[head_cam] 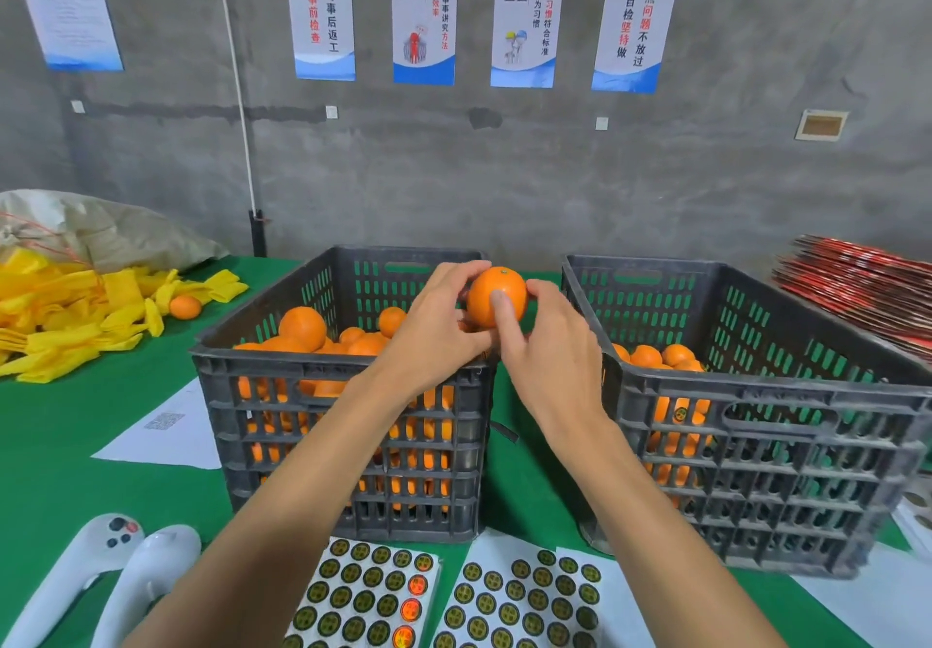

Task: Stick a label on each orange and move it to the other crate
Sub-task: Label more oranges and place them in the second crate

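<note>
Both hands meet on one orange [497, 297], held in the air above the far right corner of the left crate [343, 451], roughly over the gap between the two crates. Left hand [439, 324] cups the fruit from the left, fingers curled round its upper and back side. Right hand [547, 340] grips from the right, its thumb [502, 307] pressed flat on the front of the peel; whether a label sits under the thumb cannot be told. Small green stem end faces up. Left crate is dark slatted plastic, heaped with oranges nearly to the rim. Right crate [771, 445], same make, just beside it, holds a lower layer of fruit; one orange seen through its slats carries a round dark sticker. Two sticker sheets [524, 597] lie on the green table [75, 445] at the near edge, rows of round green-and-gold labels, some spots peeled. Pile of yellow foam sleeves [75, 314] far left with a lone orange among them. Two white controllers [101, 577] lie at near left.
</note>
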`<action>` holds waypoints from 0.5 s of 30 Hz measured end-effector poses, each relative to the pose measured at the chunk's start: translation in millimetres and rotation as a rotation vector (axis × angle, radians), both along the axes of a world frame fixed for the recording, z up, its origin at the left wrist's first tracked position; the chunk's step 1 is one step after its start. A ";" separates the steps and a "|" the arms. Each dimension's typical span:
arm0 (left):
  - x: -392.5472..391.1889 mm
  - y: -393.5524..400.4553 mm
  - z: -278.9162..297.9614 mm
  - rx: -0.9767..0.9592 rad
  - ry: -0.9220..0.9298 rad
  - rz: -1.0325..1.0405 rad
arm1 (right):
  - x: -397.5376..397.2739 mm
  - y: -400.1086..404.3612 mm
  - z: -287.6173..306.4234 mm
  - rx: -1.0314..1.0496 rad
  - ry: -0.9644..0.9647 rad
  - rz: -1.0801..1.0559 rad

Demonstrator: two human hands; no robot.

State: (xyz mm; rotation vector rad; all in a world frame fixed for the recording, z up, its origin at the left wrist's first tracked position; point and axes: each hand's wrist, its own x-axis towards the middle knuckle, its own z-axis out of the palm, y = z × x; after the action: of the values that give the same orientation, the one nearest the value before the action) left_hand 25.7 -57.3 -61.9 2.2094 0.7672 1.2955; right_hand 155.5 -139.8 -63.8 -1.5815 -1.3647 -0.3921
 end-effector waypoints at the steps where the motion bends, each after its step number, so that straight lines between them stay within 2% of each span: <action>1: 0.2 0.3 0.1 -0.022 -0.019 -0.062 | 3.0 -0.7 4.3 0.004 0.026 0.003; 7: 5.6 1.8 10.3 -0.137 0.021 -0.209 | 13.5 -5.7 22.9 -0.029 -0.024 0.064; 10: -0.2 9.6 18.2 -0.194 0.094 -0.223 | 28.9 -9.2 24.9 -0.043 -0.148 -0.088; 12: -16.6 24.9 27.2 -0.220 0.292 -0.102 | 44.2 -13.6 24.4 -0.020 -0.211 -0.211; 15: -39.8 48.3 31.1 -0.337 0.711 0.024 | 67.3 -17.2 19.7 -0.059 -0.177 -0.342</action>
State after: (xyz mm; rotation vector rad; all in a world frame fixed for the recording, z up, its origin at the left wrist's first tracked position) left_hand -14.1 -9.0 -30.8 2.3607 1.1601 0.3107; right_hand 222.9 -157.1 -44.1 -1.8707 -1.2438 -0.7185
